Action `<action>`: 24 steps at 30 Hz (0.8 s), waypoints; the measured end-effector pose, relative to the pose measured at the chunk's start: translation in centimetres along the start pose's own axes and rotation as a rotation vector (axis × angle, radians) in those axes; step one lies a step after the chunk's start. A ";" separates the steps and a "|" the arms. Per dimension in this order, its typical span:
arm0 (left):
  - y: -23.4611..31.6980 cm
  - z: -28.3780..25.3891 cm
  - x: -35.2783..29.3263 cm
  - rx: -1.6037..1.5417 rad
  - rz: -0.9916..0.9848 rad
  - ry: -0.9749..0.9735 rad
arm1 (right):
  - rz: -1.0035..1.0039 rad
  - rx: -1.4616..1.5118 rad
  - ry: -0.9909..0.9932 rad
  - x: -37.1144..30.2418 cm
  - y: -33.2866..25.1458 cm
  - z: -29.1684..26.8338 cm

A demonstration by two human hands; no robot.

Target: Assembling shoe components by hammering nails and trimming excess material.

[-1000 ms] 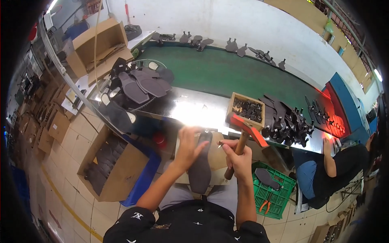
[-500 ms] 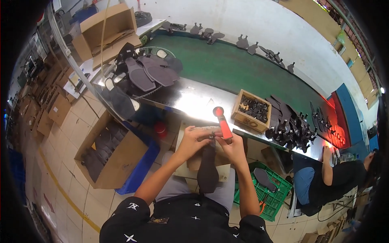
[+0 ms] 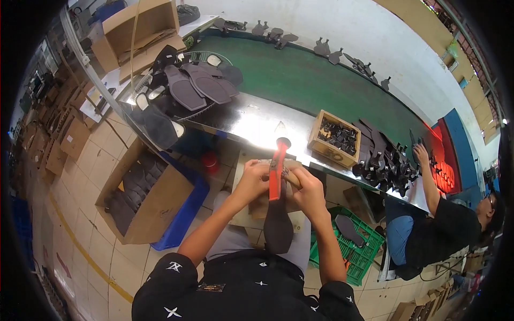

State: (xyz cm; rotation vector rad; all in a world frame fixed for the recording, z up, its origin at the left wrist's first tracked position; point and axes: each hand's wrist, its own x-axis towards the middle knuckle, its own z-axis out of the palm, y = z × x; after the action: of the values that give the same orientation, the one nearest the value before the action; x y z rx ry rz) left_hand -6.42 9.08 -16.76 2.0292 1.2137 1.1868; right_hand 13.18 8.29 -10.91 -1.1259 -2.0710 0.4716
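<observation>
A dark sandal sole (image 3: 278, 229) points toward me over my lap, its heel end nearest. My left hand (image 3: 254, 181) closes around the left side of its far end, and my right hand (image 3: 309, 193) closes around the right side. A tan edge shows between the fingers; what it belongs to is partly covered. Between my hands stands a red-handled tool (image 3: 275, 179) with a round dark head, hammer-like in shape; whether a finger touches it is unclear. Under my hands is a pale board (image 3: 241, 214), mostly hidden.
Ahead runs a metal-edged bench (image 3: 251, 115) beside a green belt (image 3: 300, 80). On it stand a wooden box of small black parts (image 3: 317, 147) and a wire basket of soles (image 3: 202, 113). A green crate (image 3: 369, 243) lies right; a cardboard box (image 3: 160, 208) left. A co-worker (image 3: 447, 227) sits at right.
The red-handled tool has swung from beside my right hand to upright between both hands. My right hand has shifted slightly lower. The co-worker has reached an arm forward to the belt.
</observation>
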 end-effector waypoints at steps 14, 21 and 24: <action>0.3 -0.9 1.7 -0.244 0.040 -0.024 | 0.034 -0.042 -0.072 0.2 -1.1 -1.0; 0.5 -0.8 1.7 -0.293 -0.072 -0.049 | -0.110 0.022 0.044 -0.1 -2.5 -1.7; 0.1 -0.9 1.8 -0.315 -0.030 -0.100 | 0.382 0.380 0.145 -2.5 -5.1 -2.8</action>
State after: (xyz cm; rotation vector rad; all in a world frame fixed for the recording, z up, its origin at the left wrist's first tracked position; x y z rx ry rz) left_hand -6.76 10.58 -15.40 1.8070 0.9399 1.1653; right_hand 13.28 3.32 -6.94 -1.2773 -1.5570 0.8971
